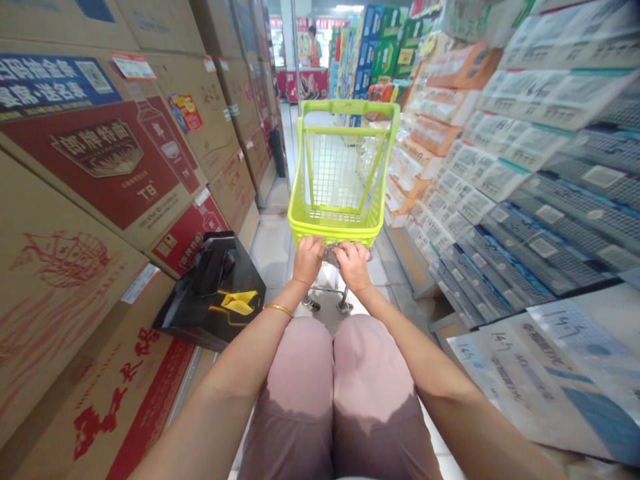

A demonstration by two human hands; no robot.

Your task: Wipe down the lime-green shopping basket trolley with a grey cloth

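Note:
A lime-green shopping cart (345,230) stands straight in front of my bent knees, its mesh basket facing me. Both hands are at its near lower edge, fingers curled. A crumpled grey cloth (331,253) shows between them and sticks out past the right fingers. My left hand (309,259), with a gold bangle on the wrist, is closed on the cloth's left end. My right hand (353,264) grips the cloth's right side. The parts of the cloth under my fingers are hidden. Two cart wheels show below my hands.
Stacked cardboard cartons (125,160) line the left side, with a black bag (215,287) against them. Packaged goods (500,173) are piled along the right. A narrow tiled aisle (273,257) runs ahead. A person (315,50) stands far off near a red counter (305,85).

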